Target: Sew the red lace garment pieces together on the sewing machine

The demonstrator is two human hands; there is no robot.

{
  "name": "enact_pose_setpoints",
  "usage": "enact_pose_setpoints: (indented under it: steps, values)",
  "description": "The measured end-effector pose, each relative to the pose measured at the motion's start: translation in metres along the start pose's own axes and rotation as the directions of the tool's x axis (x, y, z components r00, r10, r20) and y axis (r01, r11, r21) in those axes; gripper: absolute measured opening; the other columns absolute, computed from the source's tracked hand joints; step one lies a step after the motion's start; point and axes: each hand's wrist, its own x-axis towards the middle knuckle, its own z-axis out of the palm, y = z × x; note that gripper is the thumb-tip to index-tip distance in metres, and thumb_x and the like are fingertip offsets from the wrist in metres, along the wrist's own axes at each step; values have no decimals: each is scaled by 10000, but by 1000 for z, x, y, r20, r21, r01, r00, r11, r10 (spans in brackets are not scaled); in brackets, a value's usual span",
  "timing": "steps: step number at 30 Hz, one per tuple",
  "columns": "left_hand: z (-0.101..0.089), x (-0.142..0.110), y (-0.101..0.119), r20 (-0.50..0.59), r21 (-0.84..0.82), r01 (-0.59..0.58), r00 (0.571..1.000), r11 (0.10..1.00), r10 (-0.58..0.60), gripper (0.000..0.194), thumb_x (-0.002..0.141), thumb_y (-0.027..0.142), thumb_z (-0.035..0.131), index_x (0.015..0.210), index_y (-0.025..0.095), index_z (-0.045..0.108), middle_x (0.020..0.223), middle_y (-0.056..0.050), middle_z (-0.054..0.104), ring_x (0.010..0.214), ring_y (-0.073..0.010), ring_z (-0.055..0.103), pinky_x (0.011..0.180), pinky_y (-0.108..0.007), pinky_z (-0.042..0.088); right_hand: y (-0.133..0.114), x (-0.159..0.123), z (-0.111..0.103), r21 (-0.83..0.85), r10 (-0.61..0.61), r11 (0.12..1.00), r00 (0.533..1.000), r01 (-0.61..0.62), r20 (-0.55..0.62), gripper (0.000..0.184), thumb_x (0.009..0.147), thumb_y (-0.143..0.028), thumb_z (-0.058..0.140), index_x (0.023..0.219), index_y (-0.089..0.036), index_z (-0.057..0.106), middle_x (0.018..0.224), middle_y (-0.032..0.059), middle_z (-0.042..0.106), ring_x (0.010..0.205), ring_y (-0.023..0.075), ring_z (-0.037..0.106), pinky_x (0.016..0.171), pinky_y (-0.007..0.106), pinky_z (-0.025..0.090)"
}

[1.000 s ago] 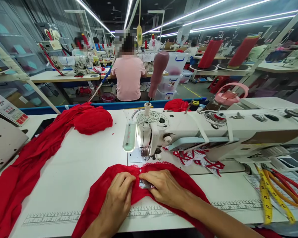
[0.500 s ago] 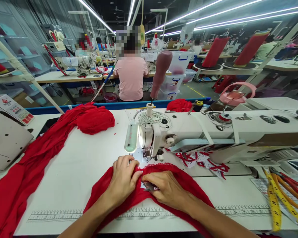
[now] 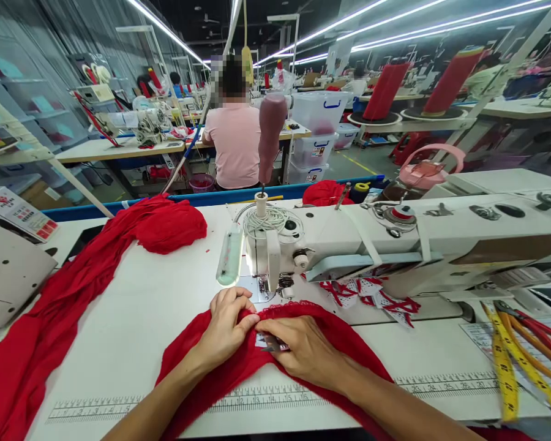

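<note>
Red fabric (image 3: pixel 239 361) with a lacy edge lies spread in front of the sewing machine (image 3: pixel 340 236). My left hand (image 3: pixel 227 324) is closed on that edge, thumb and fingers pinching it just in front of the needle area. Close beside it, my right hand (image 3: pixel 303 346) is curled round small metal thread snips (image 3: pixel 273 345), whose pointed blades show below the fingers. The right fingertips also touch the fabric near the left thumb. A small white label (image 3: pixel 260 340) shows between the hands. My right palm hides the rest of the snips.
A long heap of red fabric (image 3: pixel 78 288) runs down the table's left side. Red-and-white trim pieces (image 3: pixel 371 294) lie under the machine arm. At right are a yellow tape measure (image 3: pixel 502 361) and orange-handled scissors (image 3: pixel 532 343). A person in pink (image 3: pixel 236 144) sits ahead.
The view has shifted slightly, moving the machine a little left in the picture. Both hands keep their hold at nearly the same spot on the fabric; the white label shows a bit more.
</note>
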Motion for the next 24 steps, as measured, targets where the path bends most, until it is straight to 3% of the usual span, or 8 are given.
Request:
enact_pose_setpoints:
  steps: [6,8,11,13,17,22,24]
  values:
    - [-4,-10,9,-132,46,-60,989,997,65,100,962,193,515,929,218,605,1134,-73,616,1136,-283,525,959,-484,446,-3,2,-3,23,36,999,999,-37,27,284,760,-35,582,950,-232,655,808,-33,709,739,161,632,674,254,382]
    - [-6,-19,13,-185,81,-132,972,988,145,167,978,140,453,995,210,603,1129,-84,621,1092,-265,544,918,-443,471,-6,3,-9,38,54,998,998,-55,24,263,766,-53,602,959,-228,635,840,-32,705,758,157,635,692,249,407]
    - [-7,-33,14,-154,92,-315,933,945,326,265,978,58,406,1031,206,620,1030,-65,662,924,-200,597,805,-332,520,-13,2,-22,47,89,995,996,-90,22,228,837,-129,604,1041,-231,607,957,-7,715,830,170,654,729,263,442]
    - [-6,-39,11,-108,52,-375,919,926,379,268,988,53,409,1056,199,623,996,-58,678,886,-181,610,774,-299,535,-17,1,-29,1,89,996,995,-90,40,219,932,-180,539,1137,-238,591,1053,21,709,915,190,665,770,289,461]
    - [-4,-41,2,-97,-21,-349,933,937,346,250,1004,61,424,1085,193,620,1031,-64,683,942,-184,615,810,-306,541,-23,-2,-34,-158,58,986,995,-46,77,302,1001,-209,487,1302,-206,517,1157,82,688,1003,243,665,788,340,477]
    - [-7,-34,1,-39,2,-332,942,943,332,357,998,58,422,1232,214,642,1054,-70,688,908,-190,618,781,-323,544,-25,-2,-35,-222,124,971,984,-94,125,47,988,-182,549,1025,-211,554,951,29,695,823,209,658,681,305,413]
    - [-8,-31,1,-11,26,-329,944,944,329,378,994,57,414,1216,221,671,1035,-74,687,874,-190,615,757,-324,546,-24,0,-35,-264,104,962,987,-70,121,68,982,-167,556,939,-215,538,879,8,671,750,191,626,632,297,365]
